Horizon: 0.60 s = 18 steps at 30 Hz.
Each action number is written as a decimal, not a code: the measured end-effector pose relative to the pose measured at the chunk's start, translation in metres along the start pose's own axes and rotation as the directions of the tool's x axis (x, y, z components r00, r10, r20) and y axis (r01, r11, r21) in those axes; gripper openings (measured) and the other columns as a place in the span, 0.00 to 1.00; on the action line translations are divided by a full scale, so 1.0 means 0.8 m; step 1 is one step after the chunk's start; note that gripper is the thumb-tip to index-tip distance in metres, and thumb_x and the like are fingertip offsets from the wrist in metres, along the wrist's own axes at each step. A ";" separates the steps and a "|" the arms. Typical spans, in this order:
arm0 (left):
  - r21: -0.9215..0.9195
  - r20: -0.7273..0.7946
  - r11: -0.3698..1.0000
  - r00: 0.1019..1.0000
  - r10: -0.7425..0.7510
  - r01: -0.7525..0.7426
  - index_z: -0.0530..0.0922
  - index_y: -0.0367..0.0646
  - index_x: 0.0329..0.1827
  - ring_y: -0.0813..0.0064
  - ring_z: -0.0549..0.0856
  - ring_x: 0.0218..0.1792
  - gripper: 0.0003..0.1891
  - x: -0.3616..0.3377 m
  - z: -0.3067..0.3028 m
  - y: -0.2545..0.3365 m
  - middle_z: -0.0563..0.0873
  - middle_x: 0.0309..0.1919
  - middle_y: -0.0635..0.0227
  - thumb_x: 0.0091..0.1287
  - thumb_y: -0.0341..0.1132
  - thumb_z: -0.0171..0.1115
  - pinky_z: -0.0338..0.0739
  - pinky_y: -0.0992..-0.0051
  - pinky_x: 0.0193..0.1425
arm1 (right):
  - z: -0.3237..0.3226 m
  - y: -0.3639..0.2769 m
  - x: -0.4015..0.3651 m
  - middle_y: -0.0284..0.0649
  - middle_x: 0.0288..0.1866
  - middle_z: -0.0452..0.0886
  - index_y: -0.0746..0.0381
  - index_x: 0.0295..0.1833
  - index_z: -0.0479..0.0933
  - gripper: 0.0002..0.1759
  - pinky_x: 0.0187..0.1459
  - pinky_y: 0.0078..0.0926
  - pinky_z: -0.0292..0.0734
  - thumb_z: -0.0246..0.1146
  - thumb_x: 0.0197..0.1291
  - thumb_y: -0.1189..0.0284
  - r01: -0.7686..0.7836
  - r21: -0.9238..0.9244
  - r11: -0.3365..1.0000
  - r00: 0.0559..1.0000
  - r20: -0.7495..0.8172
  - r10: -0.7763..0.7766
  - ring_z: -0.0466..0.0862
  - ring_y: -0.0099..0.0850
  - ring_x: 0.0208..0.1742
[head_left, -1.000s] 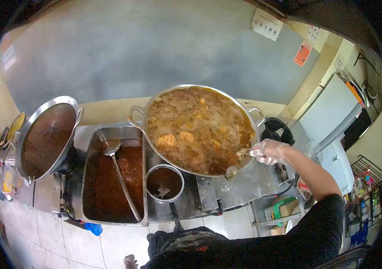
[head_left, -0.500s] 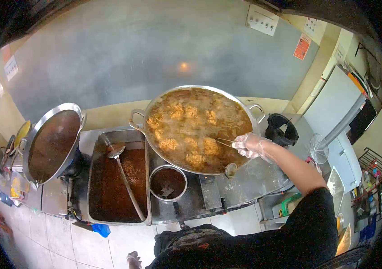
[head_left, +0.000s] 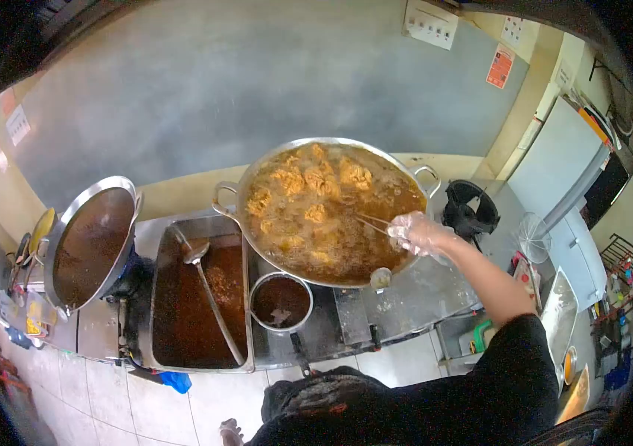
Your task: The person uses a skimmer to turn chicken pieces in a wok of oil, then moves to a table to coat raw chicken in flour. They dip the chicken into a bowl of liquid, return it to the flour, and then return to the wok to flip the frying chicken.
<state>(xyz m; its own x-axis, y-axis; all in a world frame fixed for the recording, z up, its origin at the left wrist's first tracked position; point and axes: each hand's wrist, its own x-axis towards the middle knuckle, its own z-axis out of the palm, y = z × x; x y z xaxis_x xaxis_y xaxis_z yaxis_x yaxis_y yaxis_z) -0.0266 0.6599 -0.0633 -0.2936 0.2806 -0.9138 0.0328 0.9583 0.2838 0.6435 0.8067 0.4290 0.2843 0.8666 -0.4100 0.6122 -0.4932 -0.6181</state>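
In front of you, rough, golden-orange fried pieces sit in the oil of a wide, round metal pan. Their surfaces are craggy and uneven; several show clearly above the brown, bubbling oil, mostly toward the far side and the left, while others nearer to you are partly covered and blurred. The pan has a pale rim and a looped handle on each side.

Your right hand, in a clear glove, is closed around thin metal tongs, whose tips reach over the pan's right half, apart from the clearly visible pieces. A small round metal cup is at the near rim. Your left hand is low at the bottom edge, away from the worktop; you cannot tell whether it holds anything.

Just left of the pan's near side is a small pot of dark brown liquid, its handle pointing toward you. Beside that lies a rectangular metal tray of reddish-brown sauce, with a long-handled ladle slanting across it. Farther left stands another deep pan of dark liquid. To the right of the big pan is a black ring-shaped stand, with a wire skimmer beyond it.
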 end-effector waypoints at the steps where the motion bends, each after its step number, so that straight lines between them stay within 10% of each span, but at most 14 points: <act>1: -0.002 -0.003 1.000 1.000 0.003 -0.003 0.65 0.47 0.61 0.60 0.76 0.53 0.18 -0.001 -0.002 0.000 0.72 0.56 0.64 0.68 0.35 0.47 0.70 0.55 0.52 | 0.004 -0.003 0.003 0.35 0.22 0.75 0.62 0.38 0.76 0.13 0.24 0.27 0.70 0.56 0.63 0.63 0.002 -0.009 1.000 1.000 -0.014 -0.002 0.74 0.27 0.21; 5: -0.022 -0.016 1.000 1.000 -0.011 0.010 0.65 0.47 0.61 0.60 0.76 0.53 0.18 -0.007 -0.004 -0.008 0.72 0.56 0.64 0.68 0.35 0.47 0.70 0.55 0.53 | -0.014 -0.001 -0.015 0.27 0.17 0.64 0.57 0.34 0.73 0.14 0.14 0.19 0.57 0.56 0.63 0.58 -0.020 0.015 1.000 0.999 -0.029 0.021 0.61 0.18 0.14; 9: -0.017 -0.015 1.000 1.000 -0.027 0.026 0.64 0.47 0.61 0.60 0.75 0.54 0.18 -0.008 -0.004 -0.016 0.72 0.56 0.64 0.68 0.35 0.46 0.70 0.55 0.53 | -0.027 -0.017 -0.041 0.43 0.29 0.76 0.64 0.38 0.74 0.13 0.30 0.33 0.75 0.56 0.61 0.64 -0.103 -0.179 0.978 0.994 -0.066 0.093 0.79 0.33 0.29; 14: -0.018 -0.006 0.999 1.000 -0.031 0.031 0.64 0.46 0.61 0.60 0.75 0.54 0.18 -0.009 0.003 -0.017 0.72 0.57 0.64 0.68 0.35 0.46 0.69 0.55 0.54 | -0.056 0.046 -0.031 0.52 0.46 0.79 0.63 0.44 0.74 0.12 0.47 0.42 0.75 0.53 0.58 0.69 0.392 -0.803 0.449 0.840 0.112 -0.531 0.79 0.51 0.45; 18: -0.021 -0.012 0.999 0.999 -0.035 0.035 0.64 0.46 0.61 0.60 0.75 0.55 0.18 -0.007 0.004 -0.009 0.72 0.57 0.64 0.68 0.36 0.46 0.69 0.55 0.55 | -0.059 0.042 -0.068 0.55 0.39 0.79 0.64 0.46 0.74 0.14 0.46 0.43 0.73 0.51 0.63 0.66 0.226 -0.759 0.610 0.894 -0.088 -0.440 0.80 0.50 0.44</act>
<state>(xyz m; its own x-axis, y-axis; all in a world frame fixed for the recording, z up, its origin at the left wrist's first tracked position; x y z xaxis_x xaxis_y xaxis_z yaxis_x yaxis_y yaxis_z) -0.0221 0.6513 -0.0616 -0.3056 0.2465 -0.9197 0.0028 0.9662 0.2580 0.6832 0.7465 0.4619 0.0497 0.9981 -0.0356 0.9981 -0.0483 0.0393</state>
